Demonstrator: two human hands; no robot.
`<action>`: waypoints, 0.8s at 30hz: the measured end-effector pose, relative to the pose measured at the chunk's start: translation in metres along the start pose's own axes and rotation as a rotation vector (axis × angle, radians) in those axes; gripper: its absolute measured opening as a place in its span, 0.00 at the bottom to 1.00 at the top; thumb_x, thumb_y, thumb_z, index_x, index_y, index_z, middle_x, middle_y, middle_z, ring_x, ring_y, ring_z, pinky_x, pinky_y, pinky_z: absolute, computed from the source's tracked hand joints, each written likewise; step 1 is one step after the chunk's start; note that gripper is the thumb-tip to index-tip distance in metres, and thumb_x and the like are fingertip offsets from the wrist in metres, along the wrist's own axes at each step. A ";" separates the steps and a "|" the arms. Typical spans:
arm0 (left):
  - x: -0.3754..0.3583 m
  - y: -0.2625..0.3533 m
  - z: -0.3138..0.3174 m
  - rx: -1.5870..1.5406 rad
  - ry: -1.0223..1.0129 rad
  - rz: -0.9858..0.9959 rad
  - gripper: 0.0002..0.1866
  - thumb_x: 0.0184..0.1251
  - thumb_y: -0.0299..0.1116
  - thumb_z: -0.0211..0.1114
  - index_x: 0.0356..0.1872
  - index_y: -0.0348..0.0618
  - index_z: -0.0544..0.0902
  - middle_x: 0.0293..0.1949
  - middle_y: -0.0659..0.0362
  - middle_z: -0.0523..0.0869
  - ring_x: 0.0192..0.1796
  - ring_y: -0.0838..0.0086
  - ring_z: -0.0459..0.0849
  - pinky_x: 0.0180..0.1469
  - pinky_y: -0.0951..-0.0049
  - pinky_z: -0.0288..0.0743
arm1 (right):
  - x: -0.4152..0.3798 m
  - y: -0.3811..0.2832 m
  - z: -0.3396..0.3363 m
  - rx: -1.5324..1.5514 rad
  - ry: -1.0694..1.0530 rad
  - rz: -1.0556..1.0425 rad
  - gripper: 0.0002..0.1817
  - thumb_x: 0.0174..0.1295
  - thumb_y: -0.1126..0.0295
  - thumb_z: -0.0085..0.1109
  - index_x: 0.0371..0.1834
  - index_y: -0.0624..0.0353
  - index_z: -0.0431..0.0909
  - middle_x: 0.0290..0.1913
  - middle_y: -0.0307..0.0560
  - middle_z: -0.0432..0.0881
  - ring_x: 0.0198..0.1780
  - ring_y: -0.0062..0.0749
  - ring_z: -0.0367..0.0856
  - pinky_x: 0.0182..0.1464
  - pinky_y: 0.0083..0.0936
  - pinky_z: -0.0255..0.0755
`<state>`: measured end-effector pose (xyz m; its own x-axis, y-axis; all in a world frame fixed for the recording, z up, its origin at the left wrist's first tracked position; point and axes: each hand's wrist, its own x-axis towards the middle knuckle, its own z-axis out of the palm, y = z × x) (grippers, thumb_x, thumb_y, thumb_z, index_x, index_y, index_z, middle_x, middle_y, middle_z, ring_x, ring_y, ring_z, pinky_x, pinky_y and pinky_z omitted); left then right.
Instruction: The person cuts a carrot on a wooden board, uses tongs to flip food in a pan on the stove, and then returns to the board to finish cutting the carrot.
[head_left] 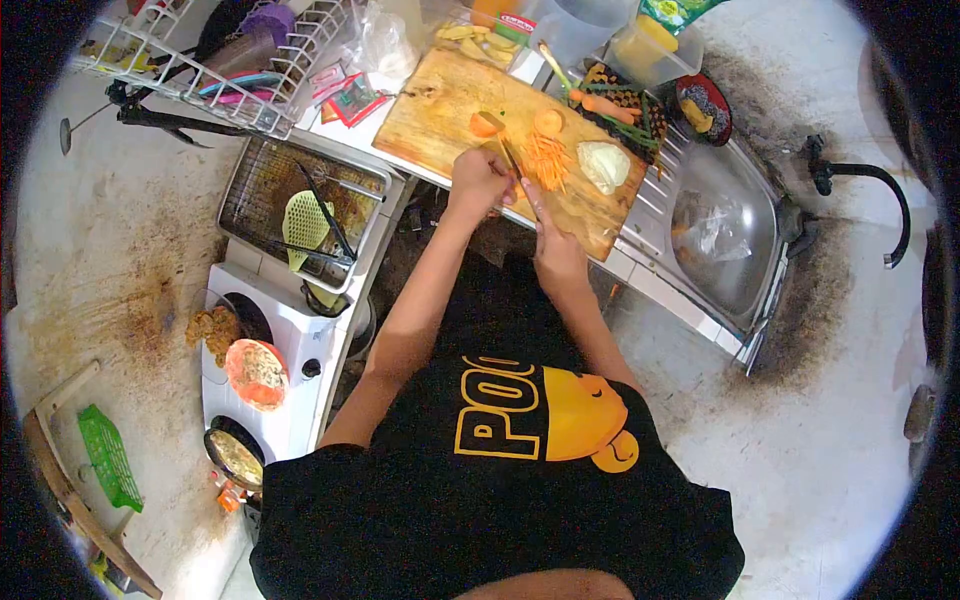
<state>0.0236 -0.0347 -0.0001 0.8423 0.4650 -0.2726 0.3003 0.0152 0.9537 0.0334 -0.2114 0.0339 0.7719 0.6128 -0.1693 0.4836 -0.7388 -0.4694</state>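
Note:
My left hand (482,184) is closed at the near edge of the wooden cutting board (425,115), its fingers bent over something too small to make out. Close beside it on the right, my right hand (550,232) is wrapped round a knife (511,157), whose blade points away over the board. An orange carrot piece (486,124) lies just beyond my left hand. To the right of the blade are a heap of carrot strips (546,160) and another carrot piece (548,122). A pale cabbage piece (604,166) rests farther right on the board.
The metal sink (735,265) with a black faucet (880,172) is at the right. At the left are a dish rack (290,90), a metal tray (262,190) and a white stove (235,285) bearing pans and an orange bowl (257,375). A whole carrot (607,106) lies beyond the board.

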 end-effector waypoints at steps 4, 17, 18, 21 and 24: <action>0.000 0.008 -0.002 0.030 0.004 0.009 0.05 0.51 0.21 0.67 0.20 0.32 0.80 0.17 0.53 0.83 0.18 0.74 0.84 0.21 0.75 0.76 | 0.004 -0.014 0.002 -0.039 -0.005 0.039 0.40 0.62 0.78 0.44 0.75 0.25 0.51 0.26 0.67 0.80 0.31 0.62 0.82 0.37 0.54 0.74; 0.000 0.007 -0.002 0.014 0.018 0.006 0.04 0.48 0.18 0.65 0.18 0.31 0.81 0.13 0.52 0.81 0.16 0.70 0.84 0.21 0.71 0.77 | 0.008 -0.019 0.003 -0.058 0.012 0.039 0.41 0.61 0.79 0.41 0.76 0.26 0.51 0.30 0.68 0.81 0.34 0.63 0.82 0.39 0.55 0.74; 0.002 0.002 0.000 0.013 0.017 0.011 0.04 0.48 0.18 0.65 0.18 0.31 0.81 0.13 0.52 0.81 0.16 0.70 0.84 0.21 0.71 0.77 | 0.009 -0.018 0.003 -0.060 0.016 0.038 0.41 0.61 0.79 0.41 0.76 0.26 0.51 0.30 0.68 0.81 0.34 0.63 0.82 0.39 0.55 0.74; 0.009 -0.010 -0.001 0.012 0.016 0.047 0.06 0.49 0.18 0.65 0.16 0.31 0.80 0.13 0.53 0.81 0.16 0.70 0.84 0.20 0.72 0.76 | 0.013 -0.010 0.007 -0.006 0.010 0.016 0.41 0.61 0.78 0.41 0.76 0.25 0.50 0.30 0.69 0.81 0.34 0.64 0.82 0.40 0.55 0.74; 0.007 -0.012 -0.002 -0.013 -0.013 0.058 0.07 0.49 0.19 0.65 0.15 0.32 0.79 0.13 0.53 0.81 0.16 0.71 0.84 0.20 0.72 0.76 | 0.011 -0.001 0.016 0.079 0.139 -0.125 0.42 0.61 0.78 0.43 0.76 0.22 0.49 0.28 0.70 0.80 0.34 0.63 0.83 0.40 0.54 0.75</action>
<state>0.0250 -0.0293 -0.0136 0.8637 0.4543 -0.2182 0.2449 0.0002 0.9696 0.0346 -0.1996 0.0191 0.7600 0.6498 0.0139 0.5499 -0.6315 -0.5466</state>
